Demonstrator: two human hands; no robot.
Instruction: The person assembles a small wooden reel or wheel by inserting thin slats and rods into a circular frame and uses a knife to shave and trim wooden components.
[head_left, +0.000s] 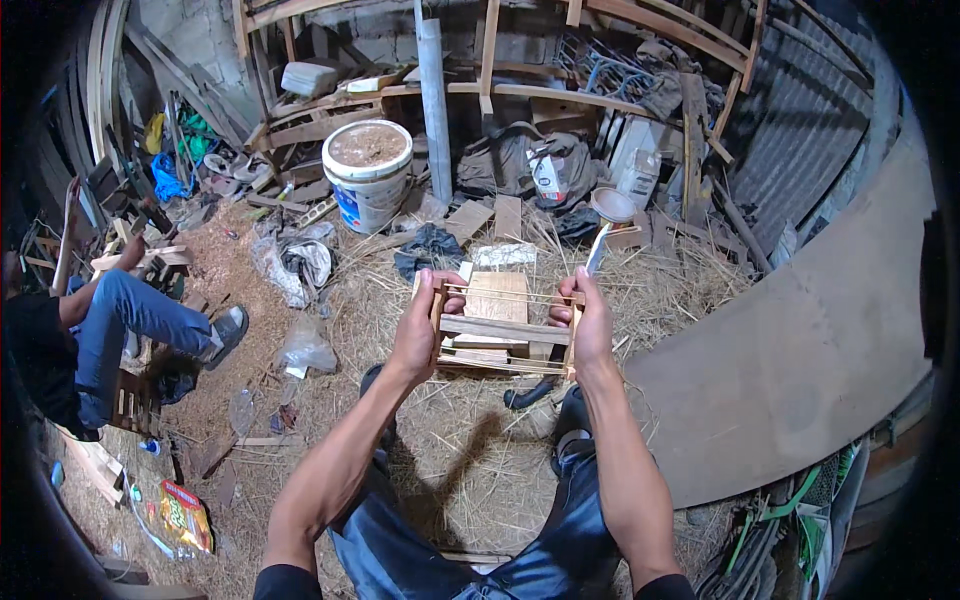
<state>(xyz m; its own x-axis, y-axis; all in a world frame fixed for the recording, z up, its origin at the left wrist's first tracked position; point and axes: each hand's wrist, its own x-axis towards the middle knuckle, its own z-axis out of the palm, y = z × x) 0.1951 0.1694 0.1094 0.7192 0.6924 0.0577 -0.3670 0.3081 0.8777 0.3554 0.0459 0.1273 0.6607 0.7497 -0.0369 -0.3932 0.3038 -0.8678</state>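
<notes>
A small wooden frame [500, 329] is held up before me, over my knees. It has two upright side pieces, a wooden crossbar between them and thin strands stretched across above and below the bar. My left hand [416, 330] is closed round its left side piece. Round the right side piece my right hand [592, 328] is closed too. A pale blade, apparently a knife [598, 250], sticks up from the right hand; its handle is hidden. Behind the frame is a light wooden block [497, 284], partly covered by it.
Straw and shavings cover the floor. Beyond stand a white bucket [367, 178] of brownish material, a grey post [435, 110] and a small tub [612, 206]. A seated person [140, 310] is at left. A large curved board [780, 350] fills the right. A yellow packet [187, 517] lies lower left.
</notes>
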